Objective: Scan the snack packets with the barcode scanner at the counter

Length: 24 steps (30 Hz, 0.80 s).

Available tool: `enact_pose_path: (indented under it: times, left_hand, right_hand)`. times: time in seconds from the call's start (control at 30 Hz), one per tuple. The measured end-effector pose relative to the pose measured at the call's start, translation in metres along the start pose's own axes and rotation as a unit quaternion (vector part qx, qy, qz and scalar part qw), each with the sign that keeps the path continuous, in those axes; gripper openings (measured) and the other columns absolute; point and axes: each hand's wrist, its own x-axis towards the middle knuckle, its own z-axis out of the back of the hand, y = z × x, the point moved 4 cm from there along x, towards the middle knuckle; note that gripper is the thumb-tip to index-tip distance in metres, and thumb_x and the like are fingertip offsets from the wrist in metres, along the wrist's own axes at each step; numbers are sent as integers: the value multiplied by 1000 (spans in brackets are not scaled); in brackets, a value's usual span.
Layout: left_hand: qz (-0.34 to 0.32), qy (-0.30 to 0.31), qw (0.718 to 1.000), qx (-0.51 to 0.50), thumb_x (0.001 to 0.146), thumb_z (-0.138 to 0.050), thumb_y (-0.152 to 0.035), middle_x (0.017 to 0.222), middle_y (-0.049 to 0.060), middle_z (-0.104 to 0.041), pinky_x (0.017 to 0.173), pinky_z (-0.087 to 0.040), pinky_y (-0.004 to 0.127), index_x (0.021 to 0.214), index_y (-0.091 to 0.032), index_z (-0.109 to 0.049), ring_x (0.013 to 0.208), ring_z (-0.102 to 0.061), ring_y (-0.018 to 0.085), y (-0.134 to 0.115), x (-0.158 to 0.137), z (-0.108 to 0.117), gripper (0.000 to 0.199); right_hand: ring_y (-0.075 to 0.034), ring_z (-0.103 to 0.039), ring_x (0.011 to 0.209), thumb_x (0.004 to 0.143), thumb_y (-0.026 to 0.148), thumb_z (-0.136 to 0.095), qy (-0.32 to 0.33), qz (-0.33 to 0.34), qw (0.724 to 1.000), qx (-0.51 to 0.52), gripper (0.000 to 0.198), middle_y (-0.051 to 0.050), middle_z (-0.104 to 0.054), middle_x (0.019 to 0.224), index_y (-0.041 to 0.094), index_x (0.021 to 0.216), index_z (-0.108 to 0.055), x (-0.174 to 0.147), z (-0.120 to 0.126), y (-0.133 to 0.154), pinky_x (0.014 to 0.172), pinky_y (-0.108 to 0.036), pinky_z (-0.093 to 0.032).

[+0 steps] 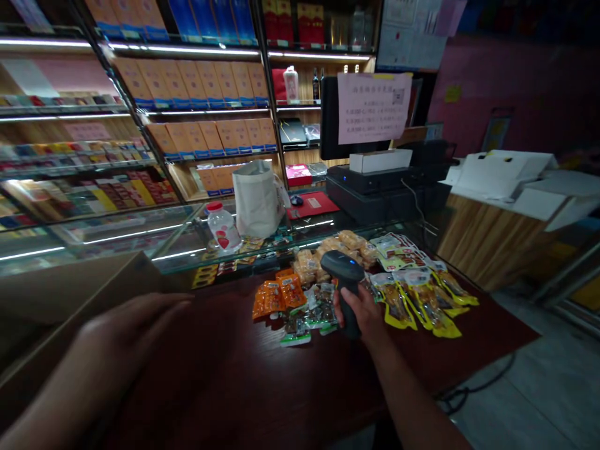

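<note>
My right hand (363, 310) is wrapped around the grip of a dark barcode scanner (343, 267), held over the packaged snacks with a small blue light showing on top. Below and around it lie orange snack packets (280, 292), small clear packets with green edges (307, 315), and a pile of tan wrapped snacks (344, 247). To its right are yellow-edged vacuum packs (424, 297). My left hand (126, 340), somewhat blurred, hovers beside a cardboard box (94, 284) with its fingers stretched out and nothing in them.
The dark red tabletop (225, 387) meets a glass counter carrying a red-capped bottle (222, 228) and a white bag (259, 199). Behind stand a monitor (329, 119) with a taped paper sign and shelves of boxed goods. A cable (487, 384) lies on the floor at right.
</note>
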Motion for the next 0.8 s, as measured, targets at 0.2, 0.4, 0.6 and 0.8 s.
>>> enact_pose_path:
  times: [0.2, 0.4, 0.6, 0.8]
  left_hand:
    - [34, 62, 996, -50, 71, -64, -51, 91, 10, -78, 79, -52, 36, 81, -20, -74, 86, -70, 29, 39, 23, -125, 34]
    - [117, 70, 990, -26, 70, -70, -57, 66, 4, -69, 56, -42, 28, 69, -20, -62, 62, -64, 22, 62, 27, -175, 38]
    - [125, 58, 990, -25, 64, -79, -52, 87, 8, -71, 63, -45, 27, 84, -18, -65, 78, -67, 23, 63, 39, -187, 42]
    - [115, 25, 990, -76, 65, -76, -45, 83, 5, -65, 64, -42, 28, 73, -20, -61, 77, -61, 22, 56, 44, -194, 30]
  right_hand:
    - [-9, -51, 40, 85, 49, -71, 18, -13, 1000, 6, 35, 3, -63, 72, 20, 98, -58, -2, -5, -10, 36, -18, -42]
    - [-10, -49, 37, 83, 50, -71, 22, -19, 999, -16, 36, 4, -63, 66, 19, 98, -60, -1, -7, -16, 35, -20, -41]
    - [-10, -49, 37, 84, 51, -71, 25, -19, 999, -27, 35, 4, -62, 66, 19, 96, -59, -1, -7, -20, 34, -20, -40]
    - [-9, -51, 39, 85, 51, -71, 31, -19, 999, -34, 38, 4, -63, 70, 18, 101, -59, -1, -7, -18, 35, -19, -42]
